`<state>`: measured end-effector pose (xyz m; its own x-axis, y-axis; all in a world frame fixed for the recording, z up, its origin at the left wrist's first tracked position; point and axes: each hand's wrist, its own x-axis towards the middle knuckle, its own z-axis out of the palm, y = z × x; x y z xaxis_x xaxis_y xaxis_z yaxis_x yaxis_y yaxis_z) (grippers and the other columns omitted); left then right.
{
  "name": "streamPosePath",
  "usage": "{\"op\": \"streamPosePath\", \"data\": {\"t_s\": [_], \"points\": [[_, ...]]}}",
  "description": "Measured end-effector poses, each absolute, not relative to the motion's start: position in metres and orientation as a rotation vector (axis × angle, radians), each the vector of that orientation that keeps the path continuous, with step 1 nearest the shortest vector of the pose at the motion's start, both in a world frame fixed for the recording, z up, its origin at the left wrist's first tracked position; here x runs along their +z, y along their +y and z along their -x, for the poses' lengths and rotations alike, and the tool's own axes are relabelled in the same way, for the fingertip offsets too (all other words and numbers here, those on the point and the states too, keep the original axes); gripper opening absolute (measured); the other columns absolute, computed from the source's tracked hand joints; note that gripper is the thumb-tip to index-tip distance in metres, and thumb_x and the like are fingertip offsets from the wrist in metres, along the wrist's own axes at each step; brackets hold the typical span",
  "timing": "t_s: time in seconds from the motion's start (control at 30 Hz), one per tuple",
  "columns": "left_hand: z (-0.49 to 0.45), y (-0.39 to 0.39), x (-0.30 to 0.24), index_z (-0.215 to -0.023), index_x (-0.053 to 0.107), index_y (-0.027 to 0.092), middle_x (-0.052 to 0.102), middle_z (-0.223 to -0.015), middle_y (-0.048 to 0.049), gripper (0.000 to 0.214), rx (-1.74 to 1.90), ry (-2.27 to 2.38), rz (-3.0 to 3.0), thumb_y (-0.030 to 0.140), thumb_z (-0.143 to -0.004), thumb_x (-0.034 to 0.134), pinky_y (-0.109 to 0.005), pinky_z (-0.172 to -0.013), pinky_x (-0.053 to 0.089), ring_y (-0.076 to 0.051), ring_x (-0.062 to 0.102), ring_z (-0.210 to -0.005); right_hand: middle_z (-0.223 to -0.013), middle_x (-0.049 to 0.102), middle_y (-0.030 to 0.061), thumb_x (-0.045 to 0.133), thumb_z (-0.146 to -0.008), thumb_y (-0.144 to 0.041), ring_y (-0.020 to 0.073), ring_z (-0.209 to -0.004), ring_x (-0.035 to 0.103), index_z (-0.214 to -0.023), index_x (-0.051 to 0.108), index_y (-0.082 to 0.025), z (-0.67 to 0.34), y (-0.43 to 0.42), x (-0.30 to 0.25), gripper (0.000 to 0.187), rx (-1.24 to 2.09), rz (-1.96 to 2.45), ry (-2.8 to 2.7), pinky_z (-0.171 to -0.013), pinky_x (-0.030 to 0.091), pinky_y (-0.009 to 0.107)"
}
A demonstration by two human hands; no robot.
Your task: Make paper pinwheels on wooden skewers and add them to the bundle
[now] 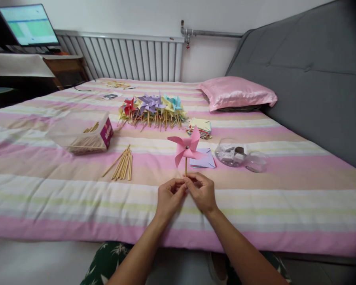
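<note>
A pink paper pinwheel (186,146) stands upright on a thin wooden stick above the striped bed cover (47,186). My left hand (169,196) and my right hand (201,191) meet at the bottom of the stick, both pinched closed around it. Just behind the pinwheel lies a lilac paper square (206,160). To the left of my hands lies a loose bundle of wooden sticks (123,164).
A heap of finished pinwheels (152,109) lies further back, with a stack of coloured paper (200,128) beside it. A clear box of sticks (83,132) sits at the left, a clear jar (231,153) and its lid (256,161) at the right. A pink pillow (237,93) rests by the grey headboard.
</note>
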<state>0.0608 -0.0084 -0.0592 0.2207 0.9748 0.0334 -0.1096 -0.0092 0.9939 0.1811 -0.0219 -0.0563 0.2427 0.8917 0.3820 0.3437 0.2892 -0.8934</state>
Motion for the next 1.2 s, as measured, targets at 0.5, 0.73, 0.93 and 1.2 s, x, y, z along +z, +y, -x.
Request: {"op": "streamPosePath", "data": {"t_s": [0.5,0.73,0.93,1.2], "points": [[0.019,0.066,-0.01,-0.086,0.066,0.011,0.067,-0.064,-0.0038,0.029,1.417,1.346,-1.321,0.029,-0.065,0.07,-0.026,-0.058,0.051,-0.016,0.066,-0.06,-0.077,0.071,0.0073,0.055,-0.083,-0.041,0.0208,-0.072,0.066,-0.082,0.07,-0.017,-0.177,-0.02,-0.068,0.028,0.732,1.308,-1.289,-0.066,0.052,0.03],[0.053,0.144,0.009,-0.078,0.066,0.011,0.068,-0.064,-0.0056,0.016,1.346,1.604,-1.538,0.021,-0.065,0.066,-0.027,-0.06,0.051,-0.018,0.067,-0.061,-0.079,0.071,0.0087,0.054,-0.084,-0.043,0.0219,-0.072,0.067,-0.079,0.07,-0.017,-0.176,-0.015,-0.075,0.031,0.766,1.302,-1.27,-0.066,0.055,0.032],[0.063,0.2,0.022,-0.074,0.067,0.01,0.068,-0.061,-0.0052,0.009,1.29,1.787,-1.559,0.014,-0.066,0.064,-0.025,-0.058,0.049,-0.017,0.066,-0.059,-0.073,0.07,0.0079,0.052,-0.085,-0.044,0.0201,-0.067,0.065,-0.072,0.068,-0.018,-0.174,-0.012,-0.078,0.033,0.718,1.33,-1.331,-0.062,0.053,0.029],[0.069,0.253,0.01,-0.067,0.065,0.009,0.063,-0.05,-0.0033,0.004,1.201,1.988,-1.507,0.012,-0.067,0.068,-0.025,-0.058,0.045,-0.018,0.066,-0.061,-0.069,0.067,0.0052,0.049,-0.087,-0.041,0.0178,-0.064,0.061,-0.068,0.065,-0.019,-0.173,-0.01,-0.078,0.033,0.662,1.393,-1.398,-0.061,0.047,0.026]]}}
